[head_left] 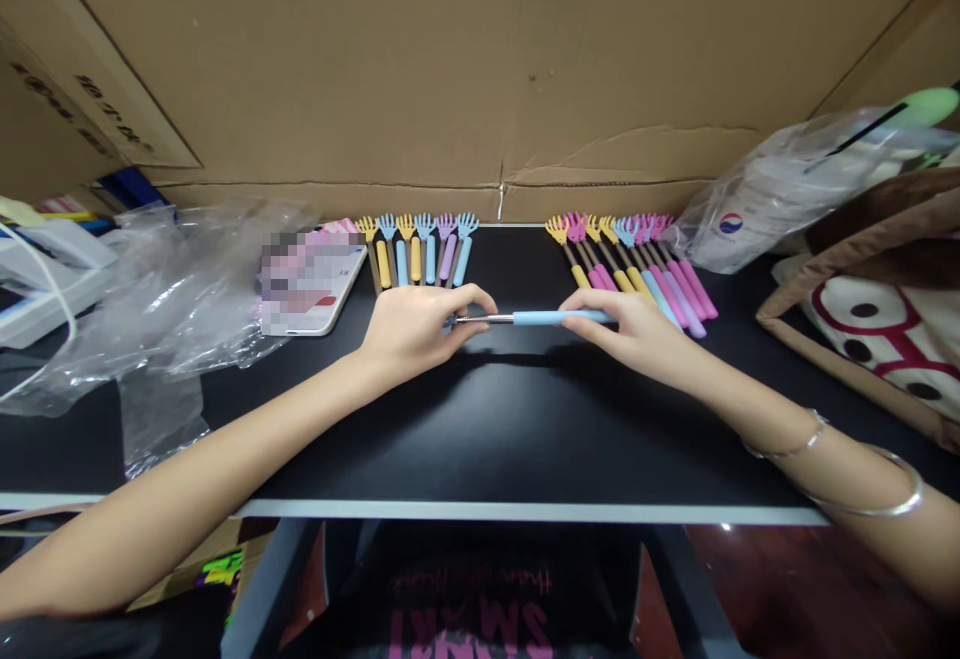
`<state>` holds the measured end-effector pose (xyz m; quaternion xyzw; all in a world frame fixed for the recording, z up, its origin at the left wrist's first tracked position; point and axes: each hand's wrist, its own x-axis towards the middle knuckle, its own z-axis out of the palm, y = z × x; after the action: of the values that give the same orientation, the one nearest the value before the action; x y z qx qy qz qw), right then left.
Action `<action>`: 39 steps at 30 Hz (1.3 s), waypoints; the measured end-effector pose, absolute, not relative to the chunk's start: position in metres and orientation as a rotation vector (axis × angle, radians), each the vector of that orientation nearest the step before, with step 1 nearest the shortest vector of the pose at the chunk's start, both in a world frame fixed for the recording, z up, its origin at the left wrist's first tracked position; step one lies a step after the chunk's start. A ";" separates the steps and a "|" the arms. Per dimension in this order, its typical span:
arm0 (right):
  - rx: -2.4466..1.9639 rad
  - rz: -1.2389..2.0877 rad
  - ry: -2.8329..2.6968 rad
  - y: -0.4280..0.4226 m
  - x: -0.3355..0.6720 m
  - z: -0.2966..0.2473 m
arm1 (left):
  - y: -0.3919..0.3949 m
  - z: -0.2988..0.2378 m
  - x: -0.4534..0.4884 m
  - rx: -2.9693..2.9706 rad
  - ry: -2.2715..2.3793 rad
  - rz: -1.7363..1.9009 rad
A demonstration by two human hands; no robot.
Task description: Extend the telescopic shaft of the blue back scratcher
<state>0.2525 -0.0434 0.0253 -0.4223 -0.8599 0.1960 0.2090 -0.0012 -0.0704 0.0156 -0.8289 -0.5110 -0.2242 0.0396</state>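
Evidently both hands shared one thing: a blue-handled back scratcher was held level just above the black counter, at the middle of the view. The left hand had its fingers closed round the metal rod end, the claw hidden inside the grip, while the right hand clamped the blue handle between thumb and fingertips.

The step looked like working the telescopic rod along its length. To do it well, both hands needed to stay on one straight line, with force along the rod rather than across it, since so thin a rod would likely bend sideways.

At 11 o'clock lay a neat left row of scratchers; at 1 o'clock a fanned right row, its handles just beside the right hand and easy to knock. A phone and loose plastic wrap lay at 10 o'clock, a clear bag and a brown tote at 2 o'clock.
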 end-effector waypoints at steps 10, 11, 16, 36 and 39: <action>-1.149 0.488 -2.372 -0.047 0.251 0.027 | -0.070 0.018 -0.004 -2.569 -1.552 -0.730; -1.149 0.475 -2.364 -0.048 0.250 0.027 | -0.070 0.018 -0.004 -2.577 -1.548 -0.741; -1.134 0.391 -2.360 -0.049 0.251 0.026 | -0.069 0.020 -0.007 -2.628 -1.537 -0.782; -1.142 0.120 -2.419 -0.048 0.254 0.021 | -0.068 0.019 -0.005 -2.648 -1.611 -0.780; -1.124 0.132 -2.402 -0.046 0.254 0.021 | -0.069 0.019 -0.004 -2.627 -1.593 -0.803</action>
<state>0.2543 -0.0464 0.0206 -0.4108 -0.8780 0.0482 0.2409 -0.0044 -0.0692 0.0194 -0.8272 -0.5016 -0.2529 -0.0171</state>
